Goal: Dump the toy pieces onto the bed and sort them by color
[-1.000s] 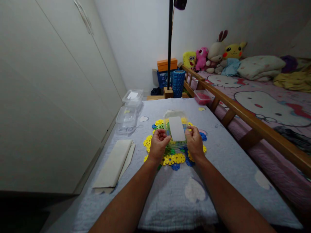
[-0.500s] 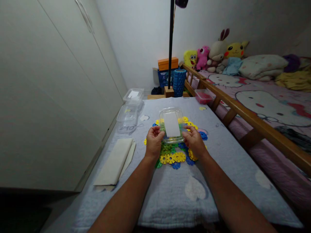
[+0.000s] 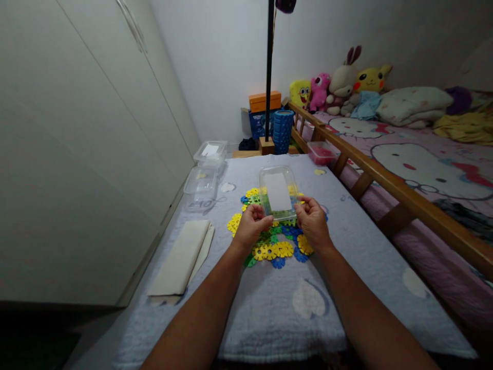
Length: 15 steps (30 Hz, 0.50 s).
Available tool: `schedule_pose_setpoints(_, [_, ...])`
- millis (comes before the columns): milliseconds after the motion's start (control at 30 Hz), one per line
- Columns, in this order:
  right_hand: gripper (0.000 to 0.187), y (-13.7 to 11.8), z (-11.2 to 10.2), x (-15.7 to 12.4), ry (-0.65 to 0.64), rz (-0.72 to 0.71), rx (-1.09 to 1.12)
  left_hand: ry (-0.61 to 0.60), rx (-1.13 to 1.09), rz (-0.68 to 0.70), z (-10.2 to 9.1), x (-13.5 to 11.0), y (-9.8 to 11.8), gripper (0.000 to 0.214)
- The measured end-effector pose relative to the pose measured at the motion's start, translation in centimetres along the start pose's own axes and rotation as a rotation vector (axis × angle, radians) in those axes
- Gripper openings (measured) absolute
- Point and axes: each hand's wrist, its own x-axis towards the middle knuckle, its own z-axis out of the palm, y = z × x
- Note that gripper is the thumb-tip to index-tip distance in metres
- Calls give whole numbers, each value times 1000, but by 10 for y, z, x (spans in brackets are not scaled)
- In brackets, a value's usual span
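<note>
A clear plastic lid (image 3: 279, 192) with a white rectangular label is held tilted above the table's middle. My left hand (image 3: 252, 224) is closed on its lower left edge, thumb toward the near rim. On the lid's right edge, the fingers of my right hand (image 3: 313, 221) pinch it near the lower corner. Beneath lies a pile of yellow, green and blue notched plastic discs (image 3: 272, 251), several of them showing through the lid. Parts of the pile are hidden by my hands and the lid.
Two clear plastic containers (image 3: 200, 184) stand at the table's left edge, the far one topped with a white label. Folded beige card or cloth (image 3: 181, 257) lies in front of them. A box with red contents (image 3: 321, 153) sits at the far right, beside the wooden bed rail (image 3: 370, 167).
The lid has shifted slightly right and away, and is tilted more. My left hand has moved right along its near edge, uncovering more yellow discs on the left.
</note>
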Motion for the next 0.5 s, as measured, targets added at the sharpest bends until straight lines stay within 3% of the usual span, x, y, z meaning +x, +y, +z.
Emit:
schedule_pose_setpoints(200, [43, -6, 3, -4, -88, 5, 71, 42, -74, 17, 0, 1, -1, 48])
schedule_pose_setpoints(500, [41, -5, 3, -3, -117, -8, 69, 26, -53, 30, -2, 0, 0, 43])
